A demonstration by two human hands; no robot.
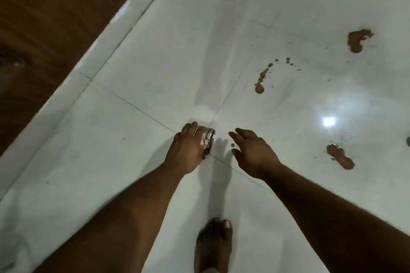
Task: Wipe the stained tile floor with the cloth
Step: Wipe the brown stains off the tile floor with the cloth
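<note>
Overhead, looking down on pale tile floor [137,162]. Person stands bent over, one bare foot [214,244] planted below the hands.

Left hand [188,150] grips a small wadded cloth [207,138], fingers curled round it; only a patterned edge shows past the knuckles. Cloth sits right at the grout crossing; whether it touches the tile, cannot tell.

Right hand [253,150] just beside the cloth, holding nothing, fingers spread and loosely bent, tips aimed toward the cloth.

Brown stains lie all on the far side of the right hand from the cloth: a drip trail [261,77] up and away, a large blot [358,41] farthest out, a smear [340,157] level with the hands. Two small spots [233,148] lie nearest, between the hands.

Judgement: no wiping yet done. Cloth is in the farther hand; it must either pass across or travel rightward, small spots first.
</note>
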